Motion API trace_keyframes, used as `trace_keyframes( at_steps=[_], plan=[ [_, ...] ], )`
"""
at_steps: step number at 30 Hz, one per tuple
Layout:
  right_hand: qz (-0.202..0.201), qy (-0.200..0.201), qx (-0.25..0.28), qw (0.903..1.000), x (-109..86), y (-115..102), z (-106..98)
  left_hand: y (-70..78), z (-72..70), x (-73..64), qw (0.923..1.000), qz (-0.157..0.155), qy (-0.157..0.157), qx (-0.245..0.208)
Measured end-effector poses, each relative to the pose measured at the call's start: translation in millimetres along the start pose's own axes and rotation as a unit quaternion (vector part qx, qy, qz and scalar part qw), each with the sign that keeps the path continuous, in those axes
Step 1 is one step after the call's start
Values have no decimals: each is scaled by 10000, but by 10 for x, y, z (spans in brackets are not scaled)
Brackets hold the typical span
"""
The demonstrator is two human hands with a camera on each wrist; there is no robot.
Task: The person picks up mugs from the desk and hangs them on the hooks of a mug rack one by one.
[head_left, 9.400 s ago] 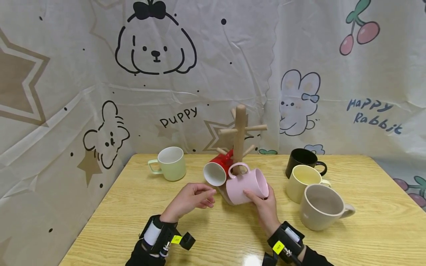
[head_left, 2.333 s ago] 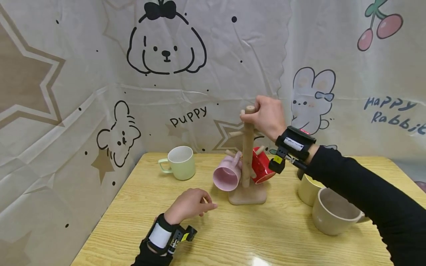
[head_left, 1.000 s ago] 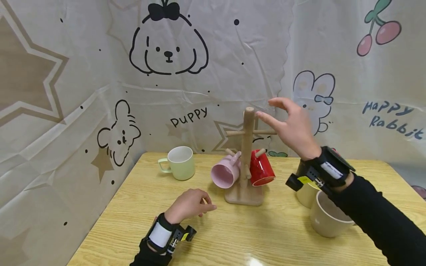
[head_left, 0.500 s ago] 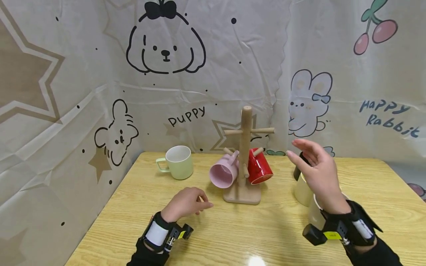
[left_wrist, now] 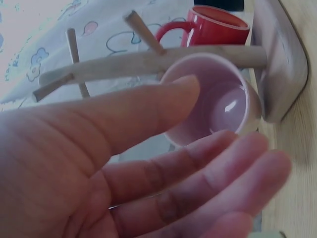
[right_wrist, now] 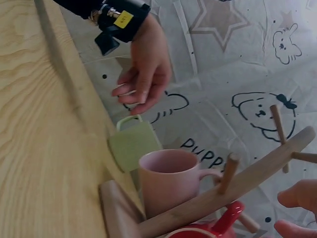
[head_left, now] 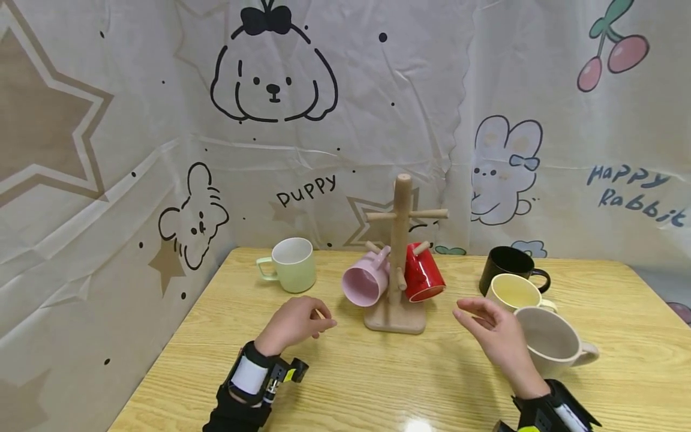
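While the left hand [head_left: 294,324] holds nothing, fingers loosely bent and thumb parted from them, the green mug [head_left: 296,270] stands upright beyond those fingers, handle to the left. Right of and beyond them, pink mug [head_left: 365,282] hangs tilted on a peg of the wooden rack [head_left: 400,237], which sits between the two hands. Red mug [head_left: 424,275] hangs tilted on the rack too, beyond and left of the right fingers. Right hand [head_left: 499,339] also holds nothing, thumb and fingers apart; whether it touches the beige mug [head_left: 553,345] just right of it, can't tell. Yellow mug [head_left: 515,292] just beyond the right fingers, black mug [head_left: 510,264] farther back, all three upright, handles rightward. Mugs look like glazed ceramic: probably stiff, slick, chippable, beige maybe heaviest; best hold likely the handle, or rim and wall pinched together. Surface [head_left: 388,378] below both sets of fingers: pale wood grain, glare at the near side. Cartoon-print cloth [head_left: 399,108] behind everything, creased.
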State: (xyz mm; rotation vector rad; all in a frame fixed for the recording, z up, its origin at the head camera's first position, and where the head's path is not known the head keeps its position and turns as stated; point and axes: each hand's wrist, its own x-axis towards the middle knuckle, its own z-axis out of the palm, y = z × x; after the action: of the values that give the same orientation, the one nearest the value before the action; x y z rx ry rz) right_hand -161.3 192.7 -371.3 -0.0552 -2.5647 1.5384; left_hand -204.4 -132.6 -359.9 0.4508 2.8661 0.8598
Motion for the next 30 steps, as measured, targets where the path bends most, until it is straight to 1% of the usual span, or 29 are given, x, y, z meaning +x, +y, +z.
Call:
trace_keyframes(
  at_steps=[4, 9, 13, 18, 20, 21, 24, 26, 27, 28, 30],
  plan=[
    [47, -49, 69, 10000, -7, 59, 69, -68, -51, 0, 9992, -45, 386, -52],
    [-97, -80, 188, 9997, -8, 70, 96, -227, -183, 28, 9965, -15, 823, -134],
    [-106, -125, 143, 9998, -17, 76, 87, -372, -285, 42, 9950, -38, 995, -127],
    [-17, -216, 192, 9996, -22, 72, 66, -546, -399, 54, 9923, -126, 1215, -213],
    [-12, -262, 261, 9993, -26, 68, 64, -617, -458, 75, 9897, -190, 1402, -229],
    [-26, -286, 303, 9991, -29, 66, 66, -650, -493, 91, 9874, -265, 1543, -237],
    [-34, -348, 373, 9987, -40, 61, 73, -743, -631, 143, 9784, -433, 2011, -203],
    [-32, -386, 388, 9985, -43, 58, 76, -805, -740, 189, 9727, -539, 2250, -179],
    [-18, -402, 380, 9985, -44, 57, 77, -837, -796, 214, 9711, -619, 2296, -184],
    [1, -412, 352, 9985, -43, 56, 76, -874, -848, 243, 9713, -686, 2270, -164],
    [5, -444, 304, 9985, -41, 56, 77, -964, -928, 320, 9741, -855, 2085, -197]
  ],
)
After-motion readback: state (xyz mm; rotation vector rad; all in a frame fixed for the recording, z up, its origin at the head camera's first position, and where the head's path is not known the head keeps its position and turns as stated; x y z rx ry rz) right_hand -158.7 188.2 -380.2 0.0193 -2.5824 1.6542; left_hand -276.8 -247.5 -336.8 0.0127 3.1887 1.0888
